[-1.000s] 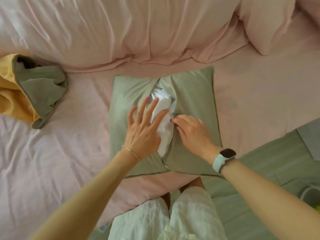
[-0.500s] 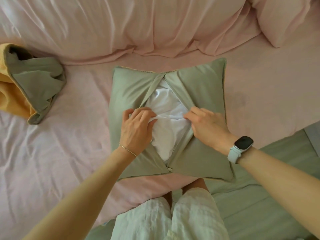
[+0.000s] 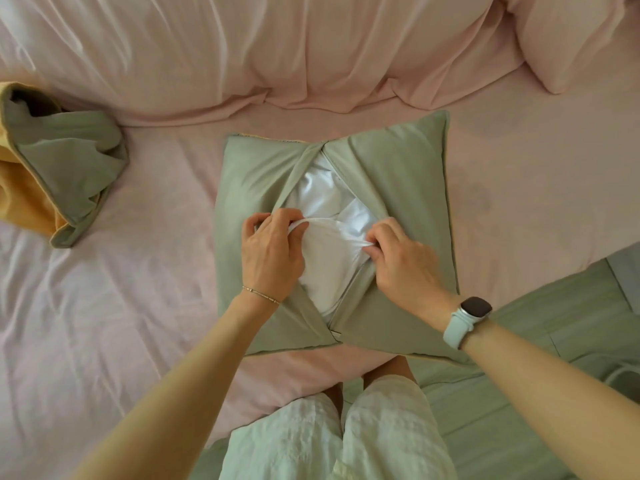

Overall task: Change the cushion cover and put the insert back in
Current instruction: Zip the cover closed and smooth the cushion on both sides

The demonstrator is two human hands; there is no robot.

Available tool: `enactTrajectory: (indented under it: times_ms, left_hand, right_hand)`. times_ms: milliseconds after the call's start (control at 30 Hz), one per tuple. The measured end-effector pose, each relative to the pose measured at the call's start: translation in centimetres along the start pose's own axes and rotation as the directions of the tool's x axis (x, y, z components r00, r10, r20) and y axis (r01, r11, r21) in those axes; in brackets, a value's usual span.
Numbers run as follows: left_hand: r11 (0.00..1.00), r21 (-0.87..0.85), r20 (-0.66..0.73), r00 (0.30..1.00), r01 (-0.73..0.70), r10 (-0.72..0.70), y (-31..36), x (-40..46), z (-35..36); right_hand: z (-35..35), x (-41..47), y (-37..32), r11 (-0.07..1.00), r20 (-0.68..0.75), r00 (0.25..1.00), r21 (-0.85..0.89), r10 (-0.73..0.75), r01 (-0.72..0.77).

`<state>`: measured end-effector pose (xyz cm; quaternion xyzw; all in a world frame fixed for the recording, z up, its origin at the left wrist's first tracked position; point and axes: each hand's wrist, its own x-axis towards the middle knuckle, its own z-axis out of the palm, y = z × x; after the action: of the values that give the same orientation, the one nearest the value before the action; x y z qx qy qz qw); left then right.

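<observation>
i'm at the stage of settling the insert (image 3: 329,244) inside the green cover (image 3: 398,174), which lies flat on the pink bed sheet (image 3: 156,271) right in front of my knees. my left hand (image 3: 272,252) has its fingers curled over the left edge of the opening, pinching a fold of the white insert there. my right hand (image 3: 403,256) pinches the insert's fabric at the right edge of the opening, fingertips bunched tight on it. between the two hands a taut ridge of white cloth runs across

the next move, as i judge it, is to work the insert's bulk outward into the cover's corners, then draw the two green flaps together over it; whether there is a zip i cannot tell, though a pale line runs along the right flap's edge

the cover looks soft and slack, with piped seams and a diamond-shaped gap down its middle where the white shows, crumpled and shiny. the far right corner seems filled, the left side flatter. the other cover (image 3: 62,161), green with yellow, sits crumpled well off to the left
</observation>
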<state>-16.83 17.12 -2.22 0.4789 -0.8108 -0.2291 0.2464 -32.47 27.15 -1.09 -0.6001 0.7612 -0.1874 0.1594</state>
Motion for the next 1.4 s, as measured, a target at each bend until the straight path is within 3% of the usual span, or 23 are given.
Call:
enactTrajectory:
  times_ms: [100,300,467,533,633,733,800,867,1000,1100,1233,1333,1400]
  left_hand:
    - [0.999,0.024,0.009,1.0,0.028,-0.028,-0.2,0.2,0.2]
    - [0.94,0.242,0.197,0.96,-0.242,0.197,-0.8,0.6,0.8]
    - [0.859,0.269,0.072,0.898,-0.436,0.433,-0.1,-0.8,-0.7]
    - [0.842,0.279,0.084,0.886,-0.461,0.457,-0.2,-1.6,-1.4]
    - [0.833,0.315,0.204,0.89,-0.454,0.408,-0.8,-2.2,-1.6]
    - [0.763,0.354,0.481,0.805,-0.541,0.348,-1.4,-2.7,-0.3]
    - [0.726,0.413,0.626,0.751,-0.549,0.212,-1.3,-2.6,1.2]
    - [0.693,0.5,0.674,0.736,-0.52,0.066,-0.6,-2.3,2.8]
    - [0.687,0.516,0.745,0.663,-0.512,-0.066,-0.5,-0.3,6.2]
    - [0.714,0.51,0.703,0.711,-0.48,-0.024,-1.2,0.9,6.5]
    - [0.835,0.351,0.377,0.88,-0.424,0.288,-2.5,-0.4,3.9]
    - [0.91,0.176,0.2,0.919,-0.374,0.339,-2.8,-2.0,2.0]
    - [0.946,0.052,0.115,0.943,-0.32,0.312,-2.5,-2.5,0.6]
  right_hand:
    - [-0.7,-0.7,0.4,0.996,-0.039,0.999,0.082,-0.026,0.029]
    - [-0.6,-0.9,0.7,0.999,0.028,1.0,0.042,0.003,-0.004]
    - [-1.3,0.7,0.6,0.991,0.091,0.99,-0.09,0.109,-0.101]
    - [-1.5,1.7,0.6,0.982,0.147,0.98,-0.152,0.137,-0.114]
    - [-1.1,2.4,0.6,0.97,0.283,0.949,-0.231,0.141,-0.075]
    - [-1.0,2.0,0.4,0.963,0.369,0.915,-0.26,0.164,-0.068]
    - [-0.9,1.8,0.4,0.952,0.387,0.902,-0.299,0.192,-0.074]
    - [-0.8,1.7,0.3,0.939,0.389,0.893,-0.333,0.225,-0.092]
    - [-0.4,2.1,0.4,0.92,0.372,0.882,-0.361,0.289,-0.15]
    - [0.0,3.1,0.9,0.92,0.343,0.881,-0.329,0.326,-0.212]
    - [-0.7,3.0,0.3,0.934,0.265,0.913,-0.264,0.309,-0.24]
    - [-0.8,2.2,-1.2,0.963,0.199,0.952,-0.179,0.234,-0.199]
    - [-0.4,1.9,-2.4,0.987,0.127,0.979,-0.019,0.159,-0.158]
